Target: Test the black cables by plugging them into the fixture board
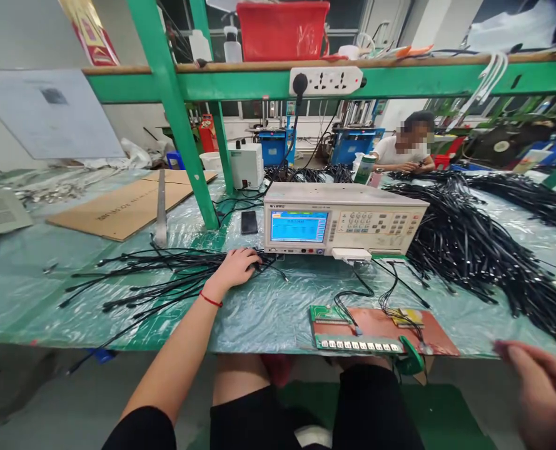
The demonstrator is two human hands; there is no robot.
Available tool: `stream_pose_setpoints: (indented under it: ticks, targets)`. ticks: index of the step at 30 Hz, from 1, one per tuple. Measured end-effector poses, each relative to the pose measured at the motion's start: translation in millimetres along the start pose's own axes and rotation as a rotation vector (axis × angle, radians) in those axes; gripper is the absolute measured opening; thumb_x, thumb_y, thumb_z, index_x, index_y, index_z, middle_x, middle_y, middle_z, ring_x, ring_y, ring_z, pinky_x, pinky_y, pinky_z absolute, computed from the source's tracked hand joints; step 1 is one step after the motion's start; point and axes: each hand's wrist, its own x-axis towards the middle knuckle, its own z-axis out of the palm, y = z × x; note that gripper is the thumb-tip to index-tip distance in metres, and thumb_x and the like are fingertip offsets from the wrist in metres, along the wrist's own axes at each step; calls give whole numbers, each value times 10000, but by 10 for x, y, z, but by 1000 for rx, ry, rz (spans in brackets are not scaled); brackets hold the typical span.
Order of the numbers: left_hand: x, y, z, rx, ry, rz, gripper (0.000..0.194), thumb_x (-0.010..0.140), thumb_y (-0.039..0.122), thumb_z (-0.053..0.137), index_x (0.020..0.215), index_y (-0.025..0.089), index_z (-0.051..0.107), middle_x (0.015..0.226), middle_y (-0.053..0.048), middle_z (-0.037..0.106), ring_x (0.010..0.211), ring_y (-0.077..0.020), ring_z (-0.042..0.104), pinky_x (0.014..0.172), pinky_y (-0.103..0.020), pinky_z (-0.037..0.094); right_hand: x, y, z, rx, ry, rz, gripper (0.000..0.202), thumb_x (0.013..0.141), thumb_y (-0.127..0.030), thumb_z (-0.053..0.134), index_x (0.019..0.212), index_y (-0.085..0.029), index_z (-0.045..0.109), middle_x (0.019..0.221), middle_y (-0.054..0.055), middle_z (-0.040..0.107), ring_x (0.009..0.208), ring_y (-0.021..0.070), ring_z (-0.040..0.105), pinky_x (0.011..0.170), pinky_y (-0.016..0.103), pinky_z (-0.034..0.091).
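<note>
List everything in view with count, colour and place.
table: one, green, foreground
tester: one, cream, table centre
cables: uncounted, black, either side of tester
board: one, reddish, near table edge
clamp: one, green, at board
phone: one, black, left of tester
cardboard: one, brown, table's left
metal strip: one, silver, partly over cardboard
small box: one, whitish, behind tester's left
paper: one, white, upper left
frame: one, green, above table
power strip: one, white, on frame
bin: one, red, atop frame
machines: at least two, blue, background
co-worker: one, white top, back right
wristband: one, red, left wrist
legs: two, black shorts, below table
left hand: one, on left cables
right hand: one, blurred, lower right
</note>
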Motion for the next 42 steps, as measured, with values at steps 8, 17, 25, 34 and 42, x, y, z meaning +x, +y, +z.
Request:
stream_pose_setpoints:
  ticks: [8,17,25,34,42]
  targets:
    - [-353,-446,-188,21,72,-265,379,756,128,518,1065,280,674,1236,-31,656,1172,-298,507,1012,-455,304,-1023,-1137,1390,-170,-1092,-575,228,987,-319,491,960,-244,705,925,106,694,869,267,652,769,381,497]
    - [-464,-704,-180,14,40,-412,337,762,142,567,1033,276,717,1248,-54,674,1205,-314,499,995,-488,301,-1565,-1754,3438,-584,-1042,-505,251,951,-148,511,1171,-124,630,1152,153,612,1013,264,631,834,327,481]
    - [-507,-775,-177,-32,54,-420,198,795,223,644,965,268,735,1168,-34,691,1162,-290,538,986,-452,325,-1592,-1453,3841,-591,-903,-482,201,936,-176,555,1102,-176,667,1145,134,594,1065,273,565,875,347,453]
    - [-469,-673,-162,-55,158,-338,293,779,188,626,1045,303,671,1251,-1,624,1185,-271,516,987,-425,330,-1566,-1435,3988,-437,-871,-471,198,1051,-190,430,1129,-121,598,1018,127,676,964,239,628,818,287,415]
    - [-467,-726,-113,-31,252,-424,181,760,101,535,832,240,625,979,-35,629,1052,-272,540,874,-413,334,-1645,-1272,4188,-387,-938,-560,174,1021,-151,482,1110,-113,626,1091,152,640,1012,239,609,886,287,417]
